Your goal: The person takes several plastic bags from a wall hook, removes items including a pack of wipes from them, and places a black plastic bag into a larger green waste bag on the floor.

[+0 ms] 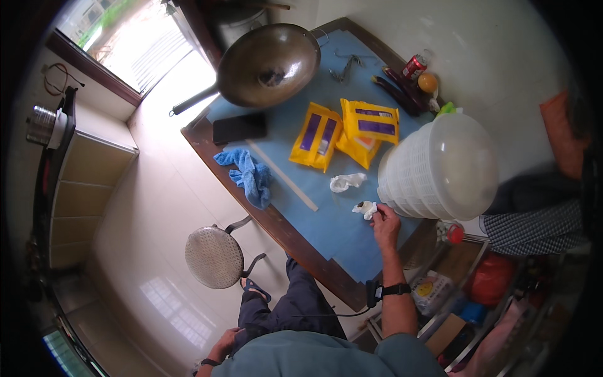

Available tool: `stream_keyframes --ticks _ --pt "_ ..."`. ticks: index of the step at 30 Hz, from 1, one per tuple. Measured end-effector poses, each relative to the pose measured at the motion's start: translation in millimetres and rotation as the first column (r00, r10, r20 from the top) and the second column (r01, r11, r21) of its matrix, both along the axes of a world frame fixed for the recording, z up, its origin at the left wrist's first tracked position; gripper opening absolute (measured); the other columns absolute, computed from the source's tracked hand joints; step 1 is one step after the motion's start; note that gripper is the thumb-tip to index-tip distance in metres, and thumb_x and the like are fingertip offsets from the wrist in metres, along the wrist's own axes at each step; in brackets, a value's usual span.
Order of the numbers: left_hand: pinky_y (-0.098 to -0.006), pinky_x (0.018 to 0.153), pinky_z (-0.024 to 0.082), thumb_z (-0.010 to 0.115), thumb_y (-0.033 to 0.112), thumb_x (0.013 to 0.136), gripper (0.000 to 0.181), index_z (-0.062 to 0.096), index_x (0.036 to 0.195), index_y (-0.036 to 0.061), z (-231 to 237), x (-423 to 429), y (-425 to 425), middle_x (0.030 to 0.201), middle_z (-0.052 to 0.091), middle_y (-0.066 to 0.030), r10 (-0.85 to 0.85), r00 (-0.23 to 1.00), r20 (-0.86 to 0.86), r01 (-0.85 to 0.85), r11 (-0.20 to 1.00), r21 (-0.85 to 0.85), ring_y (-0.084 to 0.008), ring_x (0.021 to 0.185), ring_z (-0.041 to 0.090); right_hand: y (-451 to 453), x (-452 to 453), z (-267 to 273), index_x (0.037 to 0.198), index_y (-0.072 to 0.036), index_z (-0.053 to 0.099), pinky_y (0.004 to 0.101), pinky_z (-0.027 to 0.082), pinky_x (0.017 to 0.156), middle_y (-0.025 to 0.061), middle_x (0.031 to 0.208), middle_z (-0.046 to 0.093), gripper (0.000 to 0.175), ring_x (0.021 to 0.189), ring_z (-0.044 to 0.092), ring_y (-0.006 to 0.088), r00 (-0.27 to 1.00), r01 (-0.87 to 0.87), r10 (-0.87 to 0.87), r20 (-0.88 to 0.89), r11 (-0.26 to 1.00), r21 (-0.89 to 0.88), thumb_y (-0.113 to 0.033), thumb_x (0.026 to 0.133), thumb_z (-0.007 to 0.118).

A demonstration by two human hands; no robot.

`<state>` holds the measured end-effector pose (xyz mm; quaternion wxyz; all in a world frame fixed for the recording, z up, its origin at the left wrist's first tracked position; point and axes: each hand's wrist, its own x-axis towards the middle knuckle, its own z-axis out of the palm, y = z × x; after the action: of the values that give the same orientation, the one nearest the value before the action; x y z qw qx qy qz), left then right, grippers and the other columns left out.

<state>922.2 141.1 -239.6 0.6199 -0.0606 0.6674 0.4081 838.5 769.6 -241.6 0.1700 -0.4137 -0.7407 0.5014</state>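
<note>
My right hand [387, 227] pinches the edge of a crumpled white tissue [368, 214] at the table. A small dark brown piece [361, 205] shows on that tissue; what it is I cannot tell. Just beyond lies a second crumpled white tissue [347, 182]. Yellow and purple packets [315, 136], three in all, lie farther back, two of them overlapping. To the right of my hand stands a tall white plastic basket stack [410, 174] with a translucent top. My left hand [228, 340] hangs low beside my left thigh, its fingers partly hidden.
A wok [271, 66] sits at the blue-covered table's [301, 226] far left corner. Nearby are a black flat object [240, 127], a blue cloth [249, 176], eggplants [400, 94], a red can [414, 66] and an orange fruit [427, 82]. A round stool [214, 258] stands left of my legs.
</note>
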Motion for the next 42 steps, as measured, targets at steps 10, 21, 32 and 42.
stream_keyframes --ticks 10,21,32,42 --pt "-0.0386 0.079 0.054 0.059 0.005 0.079 0.036 0.062 0.115 0.0057 -19 16 -17 0.098 0.064 -0.0223 -0.202 0.902 -0.381 0.269 0.954 0.131 -0.0384 0.089 0.064 -24 -23 42 0.094 0.0 0.063 0.0375 0.05 0.065 0.0133 0.09 0.056 0.014 0.074 0.06 0.0294 0.983 -0.182 0.156 0.094 0.841 0.509 0.001 0.08 0.062" --pt "-0.0398 0.075 0.054 0.059 0.008 0.079 0.037 0.061 0.116 0.0048 -20 24 -21 0.092 0.064 -0.0215 -0.253 0.776 -0.578 0.406 0.901 0.15 -0.0383 0.083 0.064 -36 -41 55 0.088 0.001 0.062 0.0424 0.047 0.076 0.0156 0.093 0.052 0.009 0.088 0.055 0.0338 0.888 -0.445 0.288 0.359 0.737 0.508 -0.002 0.079 0.064" --pt "-0.0406 0.081 0.052 0.055 0.001 0.076 0.044 0.062 0.119 0.0075 -38 40 -31 0.097 0.063 -0.0237 -0.359 0.795 -0.489 0.404 0.915 -0.015 -0.0411 0.088 0.062 -20 -45 44 0.092 0.001 0.061 0.0457 0.048 0.074 0.018 0.089 0.053 0.016 0.081 0.058 0.0372 0.916 -0.392 0.29 0.278 0.795 0.463 -0.006 0.079 0.066" --pt "-0.0406 0.081 0.052 0.049 0.004 0.084 0.037 0.063 0.118 0.0083 -39 45 -33 0.101 0.064 -0.025 -0.378 0.703 -0.603 0.464 0.886 -0.015 -0.0414 0.089 0.063 -15 -107 63 0.113 -0.006 0.061 0.0439 0.05 0.08 0.021 0.102 0.06 0.031 0.093 0.061 0.036 0.648 -0.712 0.367 0.667 0.604 0.36 -0.008 0.082 0.063"
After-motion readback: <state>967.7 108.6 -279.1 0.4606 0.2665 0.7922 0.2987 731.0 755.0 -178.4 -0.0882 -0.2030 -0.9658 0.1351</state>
